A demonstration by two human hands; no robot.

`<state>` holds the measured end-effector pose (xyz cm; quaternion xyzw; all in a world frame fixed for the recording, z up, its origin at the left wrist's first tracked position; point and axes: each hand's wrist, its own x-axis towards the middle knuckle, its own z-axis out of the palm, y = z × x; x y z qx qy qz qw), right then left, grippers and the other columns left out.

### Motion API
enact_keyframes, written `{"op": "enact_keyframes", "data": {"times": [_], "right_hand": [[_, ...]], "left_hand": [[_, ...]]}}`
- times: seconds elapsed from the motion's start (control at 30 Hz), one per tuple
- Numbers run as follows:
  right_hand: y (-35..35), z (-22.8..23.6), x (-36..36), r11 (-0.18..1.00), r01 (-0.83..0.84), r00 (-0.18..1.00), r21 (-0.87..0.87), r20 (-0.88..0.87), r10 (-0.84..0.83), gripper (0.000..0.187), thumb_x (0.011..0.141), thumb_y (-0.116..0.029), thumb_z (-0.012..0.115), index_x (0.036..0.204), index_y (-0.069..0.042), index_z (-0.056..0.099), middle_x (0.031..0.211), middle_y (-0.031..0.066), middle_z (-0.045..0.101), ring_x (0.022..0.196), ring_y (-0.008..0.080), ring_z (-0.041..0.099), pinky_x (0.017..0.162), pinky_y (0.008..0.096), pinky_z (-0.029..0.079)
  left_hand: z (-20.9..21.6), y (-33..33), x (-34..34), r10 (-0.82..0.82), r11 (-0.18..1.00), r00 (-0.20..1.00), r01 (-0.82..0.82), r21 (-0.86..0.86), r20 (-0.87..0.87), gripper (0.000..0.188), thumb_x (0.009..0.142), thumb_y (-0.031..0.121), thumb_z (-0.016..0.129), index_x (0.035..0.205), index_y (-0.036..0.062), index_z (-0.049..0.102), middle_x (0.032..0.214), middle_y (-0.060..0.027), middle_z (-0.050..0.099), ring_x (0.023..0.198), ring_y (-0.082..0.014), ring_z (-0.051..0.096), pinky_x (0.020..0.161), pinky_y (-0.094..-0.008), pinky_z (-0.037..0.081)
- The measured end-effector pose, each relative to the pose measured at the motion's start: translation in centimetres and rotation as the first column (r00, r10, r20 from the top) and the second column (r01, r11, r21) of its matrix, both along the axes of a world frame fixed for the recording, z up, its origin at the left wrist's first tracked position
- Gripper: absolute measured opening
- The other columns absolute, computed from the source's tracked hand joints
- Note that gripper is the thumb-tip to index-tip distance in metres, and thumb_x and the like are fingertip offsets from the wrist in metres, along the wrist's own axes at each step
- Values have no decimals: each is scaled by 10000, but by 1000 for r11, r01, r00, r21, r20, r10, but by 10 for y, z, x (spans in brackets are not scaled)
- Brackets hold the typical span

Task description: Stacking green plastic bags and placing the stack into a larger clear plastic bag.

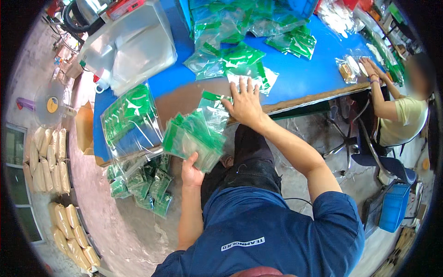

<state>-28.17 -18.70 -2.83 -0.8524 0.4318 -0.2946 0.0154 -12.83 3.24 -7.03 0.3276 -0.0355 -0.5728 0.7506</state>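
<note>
My left hand (pixel 191 171) is closed on a fanned stack of clear plastic bags with green bands (pixel 196 138), held just off the table's near edge. My right hand (pixel 246 104) has its fingers spread, its fingertips over a whitish, shiny bag (pixel 266 79) at the table edge. Beside its thumb, a single green-banded bag (pixel 214 113) touches or overlaps the held stack; I cannot tell which. Farther back lies a loose heap of similar green-banded bags (pixel 242 55). To the left, a large clear bag (pixel 131 115) contains more of them and hangs over the edge.
A blue-topped table (pixel 295 83) spans the front. At its left are a stack of clear plastic sheets (pixel 143 55) and a white jug (pixel 102 79). Filled green packs (pixel 143 184) lie below. A co-worker (pixel 401 108) sits at the right, hands on small packets (pixel 347 70).
</note>
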Motion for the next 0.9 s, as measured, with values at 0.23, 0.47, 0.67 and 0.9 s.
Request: {"op": "enact_keyframes", "data": {"times": [0.23,0.47,0.67,0.9], "right_hand": [[4,-8,-10,893,-443,896,82,91,436,329,969,-219,583,1248,-47,549,1385,183,532,1373,418,411,1151,555,296],[9,2,-19,939,-329,944,105,31,327,320,979,-257,574,1212,-38,593,1344,140,581,1379,373,416,1160,554,287],[35,10,-7,671,-689,702,275,485,522,301,1001,-277,541,1017,15,612,993,241,644,962,413,625,861,469,494],[10,22,-22,952,-159,952,262,295,78,418,958,-327,631,1221,-3,597,1167,228,619,1144,382,563,961,464,452]], "left_hand": [[1,-9,-3,-1,999,999,-1,49,36,595,846,18,696,1398,42,476,1312,-89,588,1228,-265,569,1083,-466,451],[2,6,-5,17,996,995,-26,82,103,633,826,34,716,1407,43,464,1319,-98,582,1234,-271,564,1083,-471,443],[-4,10,0,-33,999,995,30,34,90,632,802,25,720,1389,37,486,1314,-92,597,1232,-280,572,1085,-463,452],[-10,-2,-1,-75,995,995,71,70,61,609,818,59,716,1385,40,494,1297,-85,608,1214,-271,581,1076,-454,457]]}}
